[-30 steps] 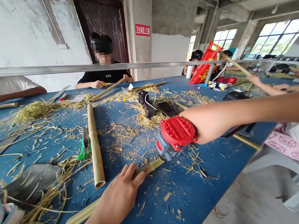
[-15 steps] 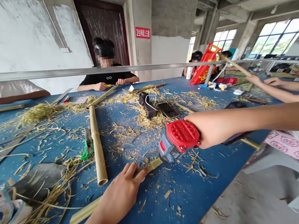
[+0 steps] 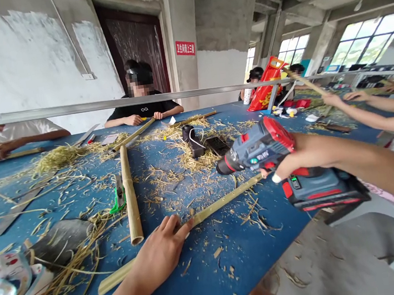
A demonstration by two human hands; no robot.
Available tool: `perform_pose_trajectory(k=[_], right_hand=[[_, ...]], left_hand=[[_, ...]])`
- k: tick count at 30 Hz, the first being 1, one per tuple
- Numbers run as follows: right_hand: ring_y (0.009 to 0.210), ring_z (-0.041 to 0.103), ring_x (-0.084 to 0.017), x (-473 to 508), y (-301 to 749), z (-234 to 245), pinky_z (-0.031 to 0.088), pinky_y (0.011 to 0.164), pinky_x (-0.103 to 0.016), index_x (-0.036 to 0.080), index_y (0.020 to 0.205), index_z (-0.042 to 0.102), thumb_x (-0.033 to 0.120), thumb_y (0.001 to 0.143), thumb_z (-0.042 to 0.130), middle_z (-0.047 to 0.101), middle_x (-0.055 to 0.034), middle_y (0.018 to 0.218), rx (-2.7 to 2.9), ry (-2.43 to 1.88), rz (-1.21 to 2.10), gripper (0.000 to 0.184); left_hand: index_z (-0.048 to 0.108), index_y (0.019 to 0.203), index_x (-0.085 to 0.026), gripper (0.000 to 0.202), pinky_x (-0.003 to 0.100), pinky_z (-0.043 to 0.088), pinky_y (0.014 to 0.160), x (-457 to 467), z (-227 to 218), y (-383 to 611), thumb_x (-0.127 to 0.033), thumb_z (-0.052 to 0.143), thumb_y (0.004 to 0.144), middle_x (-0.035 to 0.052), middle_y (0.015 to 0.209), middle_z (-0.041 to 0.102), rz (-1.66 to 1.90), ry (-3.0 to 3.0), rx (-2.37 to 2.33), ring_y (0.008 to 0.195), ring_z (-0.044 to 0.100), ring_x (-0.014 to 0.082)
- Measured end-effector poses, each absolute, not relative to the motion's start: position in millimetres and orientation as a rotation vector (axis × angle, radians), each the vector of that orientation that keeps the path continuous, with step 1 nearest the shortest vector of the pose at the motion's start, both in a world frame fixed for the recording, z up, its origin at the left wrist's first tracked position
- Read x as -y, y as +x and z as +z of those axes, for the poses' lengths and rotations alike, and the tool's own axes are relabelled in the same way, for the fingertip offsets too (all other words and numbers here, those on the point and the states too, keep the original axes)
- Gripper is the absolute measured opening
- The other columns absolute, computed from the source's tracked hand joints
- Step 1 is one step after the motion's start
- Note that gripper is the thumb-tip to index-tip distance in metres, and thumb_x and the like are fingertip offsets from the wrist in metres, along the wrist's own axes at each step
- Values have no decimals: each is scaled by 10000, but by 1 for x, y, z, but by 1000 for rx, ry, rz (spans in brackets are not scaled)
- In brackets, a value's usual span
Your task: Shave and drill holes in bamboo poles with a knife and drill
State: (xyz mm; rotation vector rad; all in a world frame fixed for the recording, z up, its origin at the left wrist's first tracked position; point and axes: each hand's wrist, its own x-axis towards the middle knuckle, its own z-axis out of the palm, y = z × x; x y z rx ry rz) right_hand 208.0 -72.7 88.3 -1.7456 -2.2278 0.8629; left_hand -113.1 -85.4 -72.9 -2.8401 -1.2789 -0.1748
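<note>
My left hand (image 3: 160, 254) lies flat with fingers stretched out, pressing a long split bamboo strip (image 3: 222, 201) onto the blue table (image 3: 207, 281). My right hand (image 3: 301, 155) grips a red and grey cordless drill (image 3: 266, 148), held in the air above the strip's far end, its nose pointing left. Small holes show along the strip.
A round bamboo pole (image 3: 129, 195) and a green-handled tool (image 3: 118, 196) lie to the left. Bamboo shavings (image 3: 191, 155) cover the table around a black device (image 3: 192, 141) and a phone (image 3: 216, 146). Other people sit opposite and at both sides. A metal bar (image 3: 104, 104) crosses the table.
My right hand has lifted the drill off the bamboo strip and tilted it sideways, up and to the right. My left hand has stayed on the strip.
</note>
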Motion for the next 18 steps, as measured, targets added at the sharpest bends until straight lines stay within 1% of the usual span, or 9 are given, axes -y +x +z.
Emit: perform_pose_trajectory(k=[2,3,6,8,11,13,14,15,18], right_hand=[[748,558,-195,71,223,85,459,654,-298,136,837,582,242,590,593,605,-75,855,2037,-1694,988,269],[764,560,-199,70,233,82,461,660,-300,138,854,578,243,593,590,604,-81,884,1961,-1665,987,282],[812,553,-207,68,265,71,459,684,-302,155,914,556,228,614,572,597,-86,946,1753,-1583,866,309],[827,546,-213,68,288,62,453,701,-300,150,935,541,200,620,566,592,-105,976,1574,-1529,767,320],[831,550,-204,62,322,48,445,684,-269,122,913,528,149,611,582,576,-144,1011,1280,-1335,710,308],[774,567,-182,47,346,38,441,609,-248,119,823,539,103,565,603,597,-120,922,1066,-1187,637,266],[700,570,-164,36,359,34,436,557,-244,118,753,540,76,537,606,608,-93,829,959,-1141,573,230],[564,539,-130,23,373,29,400,465,-232,120,655,518,50,497,592,597,-60,688,772,-1096,392,187],[440,486,-91,-18,411,17,381,401,-227,109,594,523,19,480,567,590,-34,606,680,-981,303,151]], left_hand=[[383,1275,-278,414,288,455,718,85,-72,-113,-195,262,888,71,935,483,-173,-2825,1257,826,496,162],[385,1274,-278,407,288,457,712,85,-72,-113,-211,258,893,71,935,486,-173,-2820,1248,823,500,162],[389,1273,-277,395,280,462,704,85,-70,-111,-250,252,903,67,929,500,-191,-2801,1238,819,508,158],[395,1269,-278,391,268,467,697,85,-69,-111,-262,257,904,63,924,508,-198,-2786,1230,810,514,151],[392,1270,-286,389,255,473,702,85,-68,-110,-272,268,903,54,920,516,-203,-2770,1203,804,520,142],[383,1276,-292,390,250,475,706,84,-70,-111,-278,282,899,48,915,519,-232,-2757,1170,797,524,138],[379,1279,-293,393,248,475,709,83,-71,-111,-278,289,897,45,915,520,-253,-2748,1152,791,526,135],[376,1282,-293,395,246,475,711,82,-73,-112,-277,296,895,44,917,521,-269,-2738,1139,784,527,133],[372,1286,-299,404,246,470,719,80,-77,-113,-268,313,888,42,933,522,-266,-2721,1130,785,531,131]])
